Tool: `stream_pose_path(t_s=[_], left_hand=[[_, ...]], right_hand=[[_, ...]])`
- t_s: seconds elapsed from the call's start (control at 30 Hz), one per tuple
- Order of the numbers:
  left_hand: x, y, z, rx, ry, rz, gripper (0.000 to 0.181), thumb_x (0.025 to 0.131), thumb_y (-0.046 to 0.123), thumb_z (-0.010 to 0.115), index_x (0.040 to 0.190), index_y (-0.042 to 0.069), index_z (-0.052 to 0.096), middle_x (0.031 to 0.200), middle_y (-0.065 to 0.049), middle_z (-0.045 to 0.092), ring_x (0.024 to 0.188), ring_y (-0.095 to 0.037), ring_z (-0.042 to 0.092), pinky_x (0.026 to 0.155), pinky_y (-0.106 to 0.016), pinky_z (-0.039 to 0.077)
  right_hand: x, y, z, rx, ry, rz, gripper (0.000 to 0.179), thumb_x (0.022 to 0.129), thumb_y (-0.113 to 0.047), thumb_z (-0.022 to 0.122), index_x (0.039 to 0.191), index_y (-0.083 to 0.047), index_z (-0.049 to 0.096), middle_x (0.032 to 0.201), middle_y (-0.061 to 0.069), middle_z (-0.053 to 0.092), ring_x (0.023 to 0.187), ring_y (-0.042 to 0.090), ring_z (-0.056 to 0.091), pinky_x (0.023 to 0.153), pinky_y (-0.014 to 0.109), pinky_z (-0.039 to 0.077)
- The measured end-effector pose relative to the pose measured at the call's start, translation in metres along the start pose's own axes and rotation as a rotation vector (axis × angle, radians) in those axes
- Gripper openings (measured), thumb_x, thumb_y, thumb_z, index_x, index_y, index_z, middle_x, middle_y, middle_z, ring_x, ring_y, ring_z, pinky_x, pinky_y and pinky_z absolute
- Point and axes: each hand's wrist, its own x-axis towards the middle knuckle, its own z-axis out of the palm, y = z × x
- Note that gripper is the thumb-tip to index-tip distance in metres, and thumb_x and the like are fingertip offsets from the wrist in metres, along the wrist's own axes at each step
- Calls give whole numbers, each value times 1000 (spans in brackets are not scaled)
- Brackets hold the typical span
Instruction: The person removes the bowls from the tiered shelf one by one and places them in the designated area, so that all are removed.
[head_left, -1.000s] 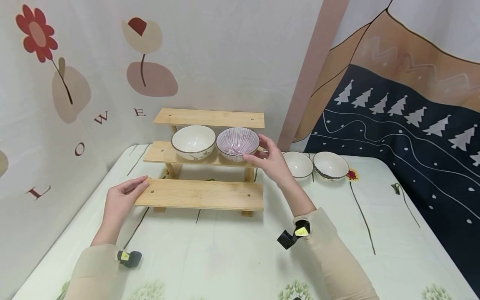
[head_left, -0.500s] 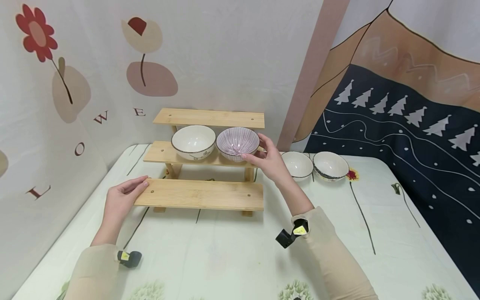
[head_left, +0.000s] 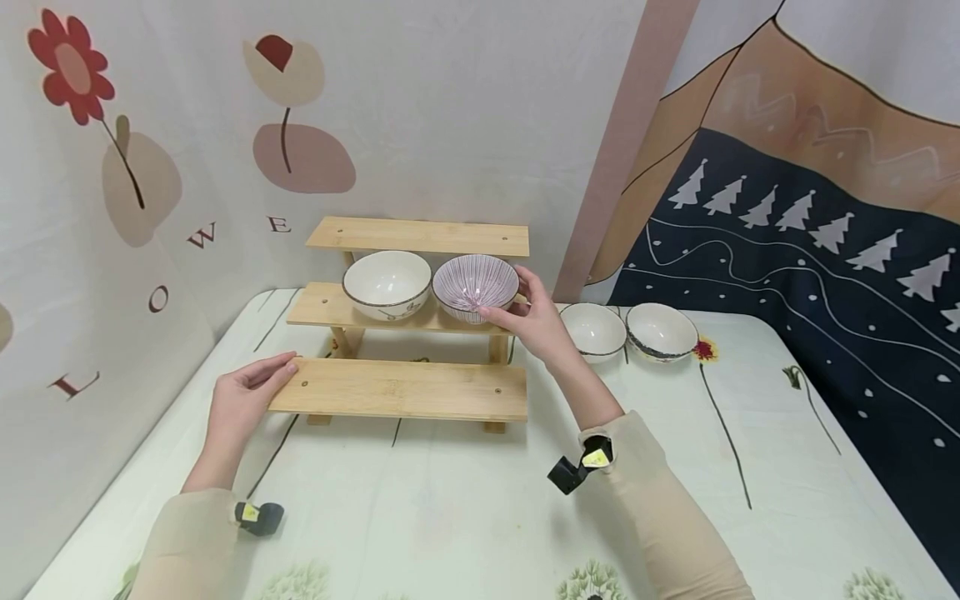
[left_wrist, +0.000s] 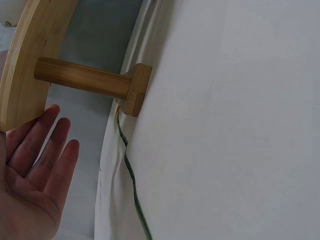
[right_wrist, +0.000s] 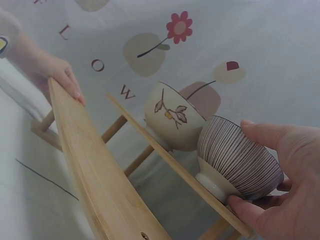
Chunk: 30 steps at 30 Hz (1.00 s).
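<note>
A purple-striped bowl [head_left: 476, 287] sits on the middle board of a three-tier wooden shelf [head_left: 401, 390]. My right hand [head_left: 542, 321] grips its right side; in the right wrist view, fingers [right_wrist: 260, 132] reach the rim and another digit is low by the foot. Left of it, close beside, stands a white bowl [head_left: 387, 285] with a dark rim and a painted flower sprig [right_wrist: 171, 111]. At the left end of the lowest board, my left hand [head_left: 243, 396] holds the corner, several fingers [left_wrist: 60, 132] stretched out below the board in the left wrist view.
Two more white bowls, a nearer one [head_left: 596, 331] and a dark-patterned one [head_left: 662, 332], stand on the table right of the shelf, behind my right forearm. A printed cloth wall [head_left: 450, 108] rises directly behind the shelf. A pale flowered cloth [head_left: 420, 508] covers the table.
My right hand and forearm have shifted slightly to the left against the striped bowl. The bowls, the shelf and my left hand look unmoved.
</note>
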Motion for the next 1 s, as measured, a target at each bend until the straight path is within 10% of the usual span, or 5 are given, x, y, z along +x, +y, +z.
stream_pose_path(t_s=[0.47,1.0], left_hand=[[0,2,0,-11,7,4,55,93,47,67,131,7,64,94,43,61,91,26,49,76,1,44],[-2,2,0,0,3,8,56,93,48,66,132,8,64,95,42,61,90,26,50,76,1,44]], right_hand=[[1,-2,3,89,-11,24,86,90,-9,71,158,-12,18,157,13,34,134,33,48,103,44,53],[0,-6,3,226,18,93,68,98,-5,56,156,-14,24,156,14,34,123,31,56,96,40,56]])
